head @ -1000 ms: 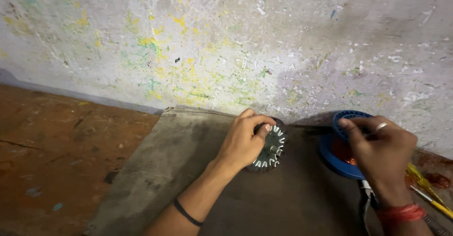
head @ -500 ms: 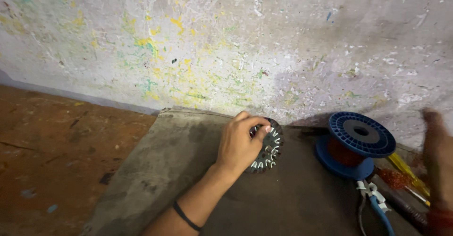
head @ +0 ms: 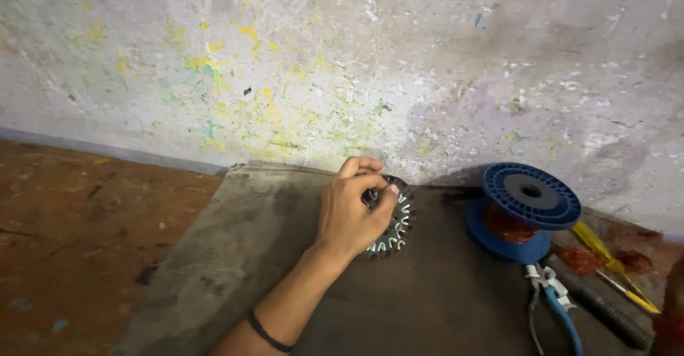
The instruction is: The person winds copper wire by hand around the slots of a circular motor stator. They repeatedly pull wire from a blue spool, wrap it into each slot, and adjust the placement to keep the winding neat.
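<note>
Steel-slotted ring gripped at the mat's far edge

Grey cloth mat (head: 235,256) is seen spread on a red-brown floor (head: 78,235), its far edge lying close along the foot of a paint-spattered wall (head: 342,64). On the mat, near that far edge, a round slotted metal core (head: 393,221) with white slot liners is held on edge. The left hand (head: 350,212) is closed over its top and near face, fingers (head: 370,183) curled tight around the rim, thumb side toward the wall; a dark band (head: 267,332) is worn on the forearm. Only the core's right and lower rim is left showing.

To the right, a blue plastic spool (head: 526,210) wound with copper-coloured wire is stood upright, near the core but apart from it, and just short of the wall. Blue-handled pliers (head: 559,302) are laid in front of the spool, a dark-handled tool (head: 605,313) beside them, and a yellow-handled screwdriver (head: 605,253) further right by loose reddish wire (head: 581,260).

Open mat is noted to the left of and in front of the hand, with bare floor beyond the mat's left edge. Room toward the wall is slight. The right hand is barely caught at the frame's right edge; its fingers cannot be made out.
</note>
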